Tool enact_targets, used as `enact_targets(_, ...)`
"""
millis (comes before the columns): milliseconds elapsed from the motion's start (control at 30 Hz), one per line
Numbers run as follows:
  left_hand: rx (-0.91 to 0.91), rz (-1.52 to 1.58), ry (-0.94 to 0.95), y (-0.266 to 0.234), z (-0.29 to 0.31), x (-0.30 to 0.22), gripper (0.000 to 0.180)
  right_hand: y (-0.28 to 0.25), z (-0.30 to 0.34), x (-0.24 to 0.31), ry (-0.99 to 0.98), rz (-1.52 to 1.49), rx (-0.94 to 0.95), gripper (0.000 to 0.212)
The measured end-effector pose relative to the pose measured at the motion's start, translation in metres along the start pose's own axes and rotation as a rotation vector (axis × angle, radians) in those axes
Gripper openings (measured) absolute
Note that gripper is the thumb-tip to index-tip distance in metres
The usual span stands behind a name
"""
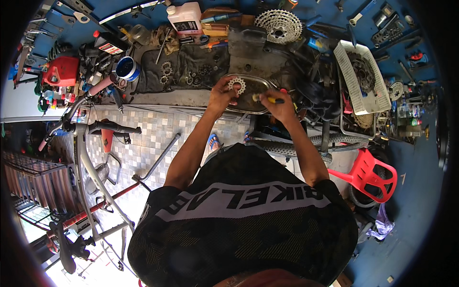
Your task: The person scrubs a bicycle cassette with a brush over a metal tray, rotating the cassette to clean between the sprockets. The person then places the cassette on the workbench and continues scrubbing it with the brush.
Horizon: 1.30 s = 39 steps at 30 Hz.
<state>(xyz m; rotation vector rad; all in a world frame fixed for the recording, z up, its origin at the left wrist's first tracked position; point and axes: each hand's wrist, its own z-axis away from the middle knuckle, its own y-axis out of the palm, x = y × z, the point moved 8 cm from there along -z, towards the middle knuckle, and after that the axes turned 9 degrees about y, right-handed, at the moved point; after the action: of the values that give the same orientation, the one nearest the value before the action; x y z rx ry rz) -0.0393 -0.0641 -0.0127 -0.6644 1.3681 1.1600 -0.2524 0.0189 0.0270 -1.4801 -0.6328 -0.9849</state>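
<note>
My left hand is closed around the edge of a toothed bicycle sprocket, which it holds up over the left part of an oval metal tray. Gripped in my right hand is what looks like a small brush with a yellow and black handle. Its pale tip points left toward the sprocket, a short gap away. Dark liquid or grime covers the tray's bottom. Left of the tray, more loose sprockets lie on a dark cloth.
A large cassette and a pink-filled jug stand at the back of the bench. To the right is a white plastic basket with a cassette inside. A blue tub sits at left, near a bicycle frame. A red chair stands behind at right.
</note>
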Motion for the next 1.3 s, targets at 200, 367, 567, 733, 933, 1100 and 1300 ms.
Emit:
enact_targets(200,0.017,-0.125,0.073,0.000,-0.004,0.016,0.040,0.015,-0.013,0.082,-0.091,-0.140,-0.044,0.024)
enact_targets(367,-0.049,-0.242,0.107,0.001,0.003,-0.001,0.028,0.013,-0.036,0.045,0.120,-0.172,-0.031,0.024)
enact_targets(567,-0.042,-0.333,0.131,-0.004,0.005,-0.005,0.033,0.023,-0.028,0.059,-0.026,-0.225,-0.053,0.026)
enact_targets(733,-0.009,-0.324,0.120,0.001,0.001,-0.010,0.035,0.030,-0.023,0.066,-0.122,-0.218,-0.094,0.028)
enact_targets(933,-0.085,-0.233,0.150,-0.001,-0.002,0.001,0.033,0.024,-0.022,0.060,-0.072,-0.246,-0.079,0.028)
enact_targets(1100,-0.077,-0.296,0.196,0.007,0.002,-0.016,0.036,0.010,-0.024,0.049,0.087,-0.218,-0.097,0.026)
enact_targets(1300,-0.088,-0.277,0.174,0.004,-0.001,-0.014,0.039,0.014,-0.022,0.066,-0.119,-0.200,-0.141,0.028)
